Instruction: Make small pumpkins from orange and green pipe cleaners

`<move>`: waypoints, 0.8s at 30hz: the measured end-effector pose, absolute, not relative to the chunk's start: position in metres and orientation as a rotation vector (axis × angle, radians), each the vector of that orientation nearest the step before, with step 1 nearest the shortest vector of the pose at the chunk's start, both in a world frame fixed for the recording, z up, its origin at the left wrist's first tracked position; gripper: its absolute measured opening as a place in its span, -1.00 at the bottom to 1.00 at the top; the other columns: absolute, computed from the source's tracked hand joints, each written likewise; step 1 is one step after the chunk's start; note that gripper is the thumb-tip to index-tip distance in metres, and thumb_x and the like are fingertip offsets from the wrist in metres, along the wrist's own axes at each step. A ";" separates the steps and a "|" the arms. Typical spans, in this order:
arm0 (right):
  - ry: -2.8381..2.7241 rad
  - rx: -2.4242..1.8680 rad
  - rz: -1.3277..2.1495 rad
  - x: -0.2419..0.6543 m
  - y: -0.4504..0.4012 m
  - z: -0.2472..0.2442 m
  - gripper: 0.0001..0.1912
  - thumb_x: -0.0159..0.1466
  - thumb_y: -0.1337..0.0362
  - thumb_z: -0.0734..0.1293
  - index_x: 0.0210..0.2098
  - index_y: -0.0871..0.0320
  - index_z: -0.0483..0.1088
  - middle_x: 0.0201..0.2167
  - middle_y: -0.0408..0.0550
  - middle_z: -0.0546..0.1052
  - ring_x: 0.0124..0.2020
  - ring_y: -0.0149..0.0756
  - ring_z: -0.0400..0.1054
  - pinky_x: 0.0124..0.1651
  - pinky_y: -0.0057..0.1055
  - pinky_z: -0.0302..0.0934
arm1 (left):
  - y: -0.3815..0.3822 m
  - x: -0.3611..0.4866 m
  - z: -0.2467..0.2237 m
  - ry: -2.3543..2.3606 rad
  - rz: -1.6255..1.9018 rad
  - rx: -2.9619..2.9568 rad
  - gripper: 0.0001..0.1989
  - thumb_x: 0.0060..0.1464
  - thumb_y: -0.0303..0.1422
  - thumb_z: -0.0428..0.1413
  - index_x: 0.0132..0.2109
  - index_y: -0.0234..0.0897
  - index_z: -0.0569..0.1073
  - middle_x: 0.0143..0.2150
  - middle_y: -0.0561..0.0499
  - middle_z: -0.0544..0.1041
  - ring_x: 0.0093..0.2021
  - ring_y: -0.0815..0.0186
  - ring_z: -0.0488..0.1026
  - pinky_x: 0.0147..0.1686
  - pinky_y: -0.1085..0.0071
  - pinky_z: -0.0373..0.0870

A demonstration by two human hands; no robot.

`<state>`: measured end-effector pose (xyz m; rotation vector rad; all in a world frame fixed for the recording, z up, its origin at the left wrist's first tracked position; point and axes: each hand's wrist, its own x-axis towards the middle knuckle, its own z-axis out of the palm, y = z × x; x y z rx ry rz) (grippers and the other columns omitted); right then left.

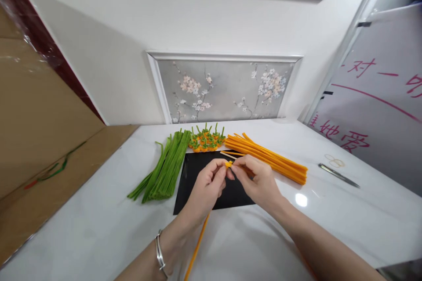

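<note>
An orange pipe cleaner (228,164) is pinched between the fingertips of both hands, its end bent into a small shape. Its long tail hangs below my left hand (208,182), down toward the bottom of the view. My right hand (259,180) grips the bent end from the other side, thumb against fingers. Both hands are over a black mat (191,180). Just beyond them lies a thin pale stick (227,155), partly hidden by my right hand. The fingers cover much of the bent part.
Green pipe cleaners (166,169) lie bundled on the left, orange pipe cleaners (268,158) on the right. Between them sit several small orange-and-green pieces (206,139). Tweezers (339,175) and thin rubber bands (334,160) are at the right. Cardboard (66,184) borders the white table's left side.
</note>
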<state>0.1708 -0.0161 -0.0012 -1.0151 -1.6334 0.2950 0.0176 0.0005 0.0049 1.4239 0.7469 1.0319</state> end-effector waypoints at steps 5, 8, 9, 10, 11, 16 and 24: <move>-1.625 -1.043 0.404 0.170 -0.016 -0.002 -0.87 0.25 0.35 0.27 -0.42 0.14 0.40 -0.46 -0.08 0.52 -0.44 -0.34 0.39 -0.38 -0.44 0.26 | -0.001 0.018 0.002 0.800 1.104 1.662 -0.85 0.27 -0.31 -0.03 -0.24 -0.25 0.36 -0.51 0.15 0.30 -0.54 0.45 0.23 -0.52 0.52 0.21; -1.605 -1.073 0.452 0.171 -0.016 -0.002 -0.87 0.24 0.32 0.28 -0.44 0.13 0.39 -0.49 -0.09 0.50 -0.48 -0.34 0.37 -0.40 -0.42 0.26 | -0.003 0.017 0.002 0.852 1.115 1.742 -0.85 0.28 -0.29 -0.03 -0.21 -0.25 0.37 -0.51 0.15 0.31 -0.54 0.45 0.23 -0.53 0.52 0.20; -1.606 -1.075 0.460 0.170 -0.016 -0.002 -0.87 0.24 0.31 0.28 -0.44 0.13 0.40 -0.50 -0.09 0.50 -0.48 -0.34 0.37 -0.40 -0.41 0.26 | -0.003 0.017 0.002 0.867 1.119 1.749 -0.84 0.28 -0.28 -0.02 -0.21 -0.24 0.38 -0.51 0.15 0.30 -0.54 0.45 0.23 -0.54 0.53 0.19; -1.606 -1.076 0.473 0.169 -0.016 -0.002 -0.86 0.24 0.30 0.28 -0.45 0.13 0.40 -0.50 -0.08 0.50 -0.48 -0.34 0.36 -0.40 -0.41 0.26 | -0.003 0.017 0.001 0.879 1.126 1.749 -0.83 0.27 -0.27 -0.02 -0.22 -0.24 0.38 -0.52 0.16 0.30 -0.55 0.45 0.22 -0.55 0.53 0.18; -1.599 -1.074 0.501 0.168 -0.016 -0.002 -0.87 0.24 0.30 0.28 -0.45 0.13 0.40 -0.49 -0.08 0.50 -0.48 -0.34 0.36 -0.40 -0.41 0.26 | -0.003 0.017 0.001 0.888 1.136 1.739 -0.82 0.27 -0.27 -0.02 -0.24 -0.25 0.38 -0.53 0.16 0.29 -0.56 0.45 0.21 -0.56 0.53 0.17; -1.422 -1.005 0.781 0.163 -0.014 -0.004 -0.88 0.20 0.27 0.34 -0.27 0.14 0.44 -0.44 -0.11 0.50 -0.54 -0.41 0.30 -0.49 -0.44 0.22 | -0.001 0.019 0.002 0.852 1.164 1.560 -0.76 0.25 -0.23 0.00 -0.33 -0.26 0.38 -0.57 0.15 0.27 -0.58 0.46 0.18 -0.59 0.55 0.13; -1.392 -0.909 0.746 0.168 -0.007 -0.009 -0.88 0.19 0.28 0.38 -0.33 0.07 0.60 -0.33 -0.04 0.50 -0.32 -0.27 0.41 -0.27 -0.33 0.33 | -0.003 0.024 0.006 0.739 1.120 1.150 -0.77 0.11 -0.26 0.17 -0.41 -0.33 0.42 -0.49 0.08 0.38 -0.56 0.51 0.20 -0.59 0.59 0.14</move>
